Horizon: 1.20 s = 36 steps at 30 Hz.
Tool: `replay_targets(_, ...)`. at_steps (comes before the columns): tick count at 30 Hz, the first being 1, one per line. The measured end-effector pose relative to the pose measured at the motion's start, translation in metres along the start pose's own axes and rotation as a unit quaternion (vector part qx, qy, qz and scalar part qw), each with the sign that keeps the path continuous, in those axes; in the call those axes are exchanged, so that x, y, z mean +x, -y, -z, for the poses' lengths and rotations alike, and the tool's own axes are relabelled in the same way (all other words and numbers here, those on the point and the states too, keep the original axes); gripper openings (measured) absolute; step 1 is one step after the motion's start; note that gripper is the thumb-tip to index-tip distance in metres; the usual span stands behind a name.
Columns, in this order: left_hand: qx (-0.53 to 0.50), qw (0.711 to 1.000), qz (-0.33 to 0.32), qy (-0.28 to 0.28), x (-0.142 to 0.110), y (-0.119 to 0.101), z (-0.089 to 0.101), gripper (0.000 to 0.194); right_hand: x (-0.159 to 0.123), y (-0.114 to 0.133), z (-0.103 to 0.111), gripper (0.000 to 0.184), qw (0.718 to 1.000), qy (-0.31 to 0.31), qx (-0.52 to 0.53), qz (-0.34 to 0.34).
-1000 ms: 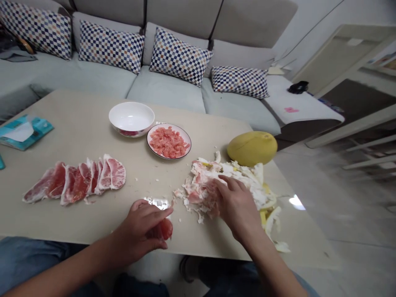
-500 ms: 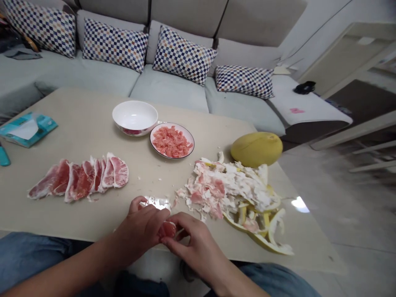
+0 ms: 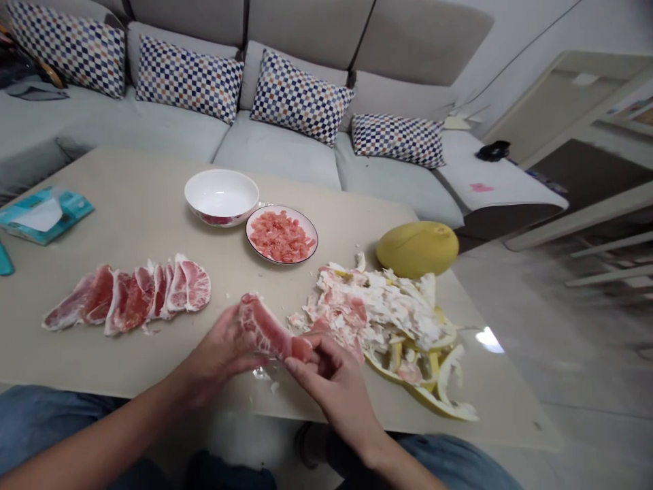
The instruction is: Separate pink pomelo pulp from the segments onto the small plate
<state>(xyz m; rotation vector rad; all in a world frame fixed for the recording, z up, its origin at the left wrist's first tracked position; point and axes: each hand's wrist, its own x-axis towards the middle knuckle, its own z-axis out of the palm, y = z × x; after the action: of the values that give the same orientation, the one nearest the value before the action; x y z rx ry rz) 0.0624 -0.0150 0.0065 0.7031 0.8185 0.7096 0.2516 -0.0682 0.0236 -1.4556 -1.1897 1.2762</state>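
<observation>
Between my two hands, above the table's near edge, is a pomelo segment (image 3: 265, 327) with pink flesh and whitish membrane. My left hand (image 3: 219, 354) is curled round its left end, thumb below. The fingers and thumb of my right hand (image 3: 326, 374) pinch its right end, where bare pink flesh shows. To the left lies a row of several unpeeled pomelo segments (image 3: 132, 292). Ahead, a dark-rimmed plate (image 3: 249, 239) holds small pieces of pink pulp (image 3: 282, 236). On the right is a heap of white pith, pink membrane and yellow peel (image 3: 382, 313).
A white bowl (image 3: 222, 194) stands behind the plate. A whole yellow pomelo (image 3: 418, 248) sits beyond the peel heap. At the left are a blue tissue pack (image 3: 71, 206) and a teal object (image 3: 5, 262). A sofa with checked cushions (image 3: 300, 99) lines the table's far side.
The segment has been raised and turned, so more of it shows. My left hand has loosened and moved left, while my right hand has shifted slightly right, still pinching its end.
</observation>
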Motion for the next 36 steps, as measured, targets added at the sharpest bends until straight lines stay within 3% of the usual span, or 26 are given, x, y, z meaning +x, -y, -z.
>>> replay_targets(2,-0.006,0.998,0.023,0.057,-0.003,0.004,-0.004,0.040,-0.004,0.003,-0.003,0.019,0.998,0.042,-0.033,0.032)
replay_targets(3,0.012,0.998,0.013,0.059,-0.004,0.006,-0.004,0.033,-0.005,0.004,-0.003,0.018,0.995,0.065,-0.060,0.054)
replay_targets(6,0.071,0.997,-0.028,0.011,-0.004,0.010,-0.001,0.029,-0.005,0.009,0.001,0.020,0.980,0.089,-0.134,0.117)
replay_targets(9,0.086,0.996,-0.024,-0.019,-0.003,0.010,0.002,0.032,-0.003,0.013,0.008,0.014,0.969,0.084,-0.179,0.145)
replay_targets(18,0.185,0.983,-0.013,0.010,-0.003,0.010,0.001,0.045,-0.002,0.016,0.011,0.015,0.968,0.165,-0.181,0.059)
replay_targets(22,0.208,0.978,0.013,0.026,-0.005,0.009,0.001,0.037,-0.002,0.014,0.012,0.016,0.965,0.191,-0.178,0.022)
replay_targets(25,0.222,0.974,0.023,0.029,-0.006,0.009,-0.001,0.038,-0.003,0.012,0.011,0.016,0.962,0.203,-0.183,0.031)
replay_targets(31,0.239,0.970,0.018,0.033,-0.006,0.010,0.000,0.041,-0.007,0.006,0.003,0.018,0.968,0.167,-0.183,0.041)
replay_targets(36,0.190,0.979,0.009,0.076,-0.005,0.011,0.004,0.039,-0.009,0.002,-0.004,0.014,0.986,0.127,-0.086,-0.071)
